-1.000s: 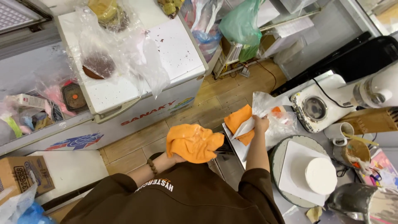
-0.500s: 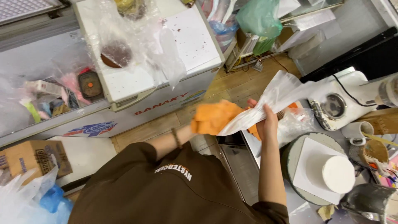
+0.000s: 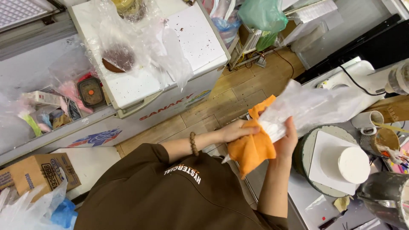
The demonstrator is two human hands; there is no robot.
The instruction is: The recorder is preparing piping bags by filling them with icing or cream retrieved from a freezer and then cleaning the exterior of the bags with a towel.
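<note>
Looking down from the head camera, I see both hands raised in front of the brown shirt (image 3: 170, 191), above the near edge of the desk (image 3: 306, 200) at the right. The right hand (image 3: 286, 138) has its grip clamped around the narrow end of a clear plastic piping bag (image 3: 311, 106), fingers wrapped over the white-smeared part where the film bunches. The left hand (image 3: 236, 130), with a bead bracelet (image 3: 194, 143) on its wrist, has its grip pinched shut on an orange cloth (image 3: 252, 149) that is pressed against the bag's lower end and hangs in loose folds below both hands. I judge the bag light, limp and probably slick with cream; it will crumple and slide rather than hold a shape, so the gathered neck where the right hand already has it is the sound place to hold, not the open, billowing top. The cloth looks soft and absorbent, easy to bunch anywhere, best held in a wad against the film. On the desk just right of the hands stands a round turntable (image 3: 306, 147) carrying a white square board (image 3: 328, 170) with a small white cylindrical cake (image 3: 352, 165). Across the wooden floor (image 3: 238, 93) stands a white chest freezer (image 3: 187, 51) draped with plastic bags.
</note>
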